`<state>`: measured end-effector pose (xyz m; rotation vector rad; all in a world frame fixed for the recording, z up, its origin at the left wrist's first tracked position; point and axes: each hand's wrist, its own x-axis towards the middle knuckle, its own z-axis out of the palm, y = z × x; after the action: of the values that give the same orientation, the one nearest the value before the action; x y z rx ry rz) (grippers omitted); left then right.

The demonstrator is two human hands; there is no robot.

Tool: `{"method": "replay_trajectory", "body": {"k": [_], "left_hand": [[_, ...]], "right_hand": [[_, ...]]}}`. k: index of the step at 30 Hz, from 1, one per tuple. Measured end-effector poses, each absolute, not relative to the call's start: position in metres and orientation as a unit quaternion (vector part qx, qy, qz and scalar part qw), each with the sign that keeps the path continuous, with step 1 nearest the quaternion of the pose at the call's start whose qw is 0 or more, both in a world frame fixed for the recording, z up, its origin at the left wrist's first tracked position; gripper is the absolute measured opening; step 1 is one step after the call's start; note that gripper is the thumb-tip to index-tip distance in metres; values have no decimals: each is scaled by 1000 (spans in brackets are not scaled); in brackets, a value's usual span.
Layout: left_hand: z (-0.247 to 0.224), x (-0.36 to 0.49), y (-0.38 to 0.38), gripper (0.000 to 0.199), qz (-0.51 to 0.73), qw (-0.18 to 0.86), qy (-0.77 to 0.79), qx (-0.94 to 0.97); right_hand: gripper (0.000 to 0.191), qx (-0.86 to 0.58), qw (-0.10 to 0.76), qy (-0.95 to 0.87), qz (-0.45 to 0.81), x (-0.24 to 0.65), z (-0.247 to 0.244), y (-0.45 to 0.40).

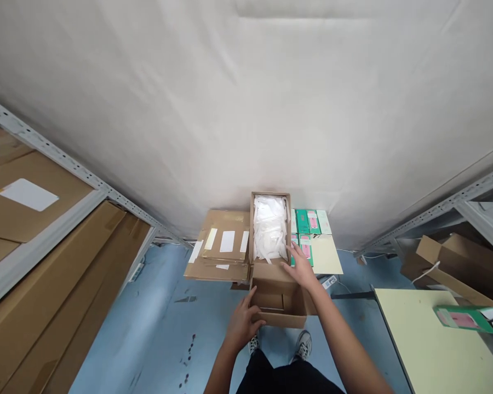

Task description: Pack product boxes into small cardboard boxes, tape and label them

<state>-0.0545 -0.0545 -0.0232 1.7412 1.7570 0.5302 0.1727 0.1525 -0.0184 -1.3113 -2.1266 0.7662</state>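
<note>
An open cardboard box (pixel 279 320) with nothing visible inside is in front of me, below the table's near edge. My left hand (pixel 243 322) is at its near left corner, fingers curved over the side. Across the box, my right hand (pixel 303 268) has its fingers spread at the far right, by the raised flap (pixel 271 271). Just beyond is a second cardboard box (pixel 252 230), filled with white, crumpled, plastic-looking pieces (pixel 270 224). What supports the nearer box is hidden.
Flattened cardboard (pixel 217 268) is stacked on the left of the table. Green and white packets (pixel 303 220) lie on its right. Shelving with large cartons (pixel 66 306) rises at left. A side table (pixel 427 339) at right bears another green packet (pixel 464 318), beside open cartons (pixel 447 251).
</note>
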Motion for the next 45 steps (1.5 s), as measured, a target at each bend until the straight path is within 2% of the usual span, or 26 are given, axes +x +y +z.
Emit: {"method": "replay_trajectory", "body": {"k": [4, 10, 14, 18, 20, 24, 26, 32, 35, 39, 45], "left_hand": [[-25, -90, -54, 8, 202, 285, 667, 658], [-20, -123, -31, 9, 187, 295, 660, 666], [-22, -134, -12, 9, 176, 299, 650, 676], [-28, -138, -3, 8, 171, 311, 652, 670], [-32, -138, -2, 7, 171, 321, 651, 666], [-38, -139, -4, 7, 184, 332, 652, 656], [-39, -141, -5, 8, 192, 338, 649, 655], [-27, -149, -4, 9, 201, 317, 639, 672], [-17, -151, -3, 8, 202, 303, 638, 678], [-8, -147, -1, 8, 198, 287, 639, 685], [-2, -130, 7, 7, 192, 261, 632, 704]], "right_hand": [[79, -494, 204, -803, 265, 115, -16, 188], [87, -573, 101, -790, 190, 38, -5, 276], [106, -641, 65, -752, 141, 12, -7, 329], [119, -653, 8, -738, 168, -1, -14, 357], [108, -631, -25, -756, 169, -4, -18, 359], [50, -605, -29, -786, 124, -8, -20, 349], [35, -600, -17, -792, 111, -6, -14, 341], [30, -604, 40, -794, 60, 20, 24, 317], [27, -588, 107, -801, 37, 38, 37, 302], [24, -559, 204, -803, 28, 57, 39, 277], [19, -520, 291, -801, 51, 73, 40, 237]]}}
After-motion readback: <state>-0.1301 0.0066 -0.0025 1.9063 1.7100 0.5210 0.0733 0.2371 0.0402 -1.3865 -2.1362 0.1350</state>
